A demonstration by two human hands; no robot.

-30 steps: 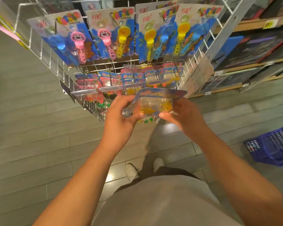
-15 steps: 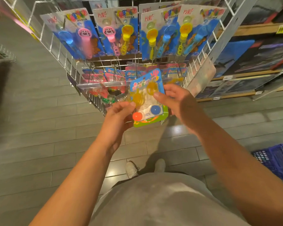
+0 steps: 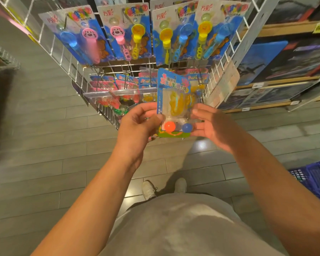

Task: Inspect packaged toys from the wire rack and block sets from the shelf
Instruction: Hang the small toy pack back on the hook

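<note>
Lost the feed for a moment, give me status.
Left hand and right hand both pinch the toy pack, upright, front facing camera. Wire rack behind. Nothing in the way.

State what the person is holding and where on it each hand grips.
A blister-packed toy: the left hand pinches its left edge, the right hand holds its right edge, low down.

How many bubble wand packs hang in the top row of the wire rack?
4, side by side from left to right: first pack, second pack, third pack, fourth pack. More may hang hidden behind them.
</note>
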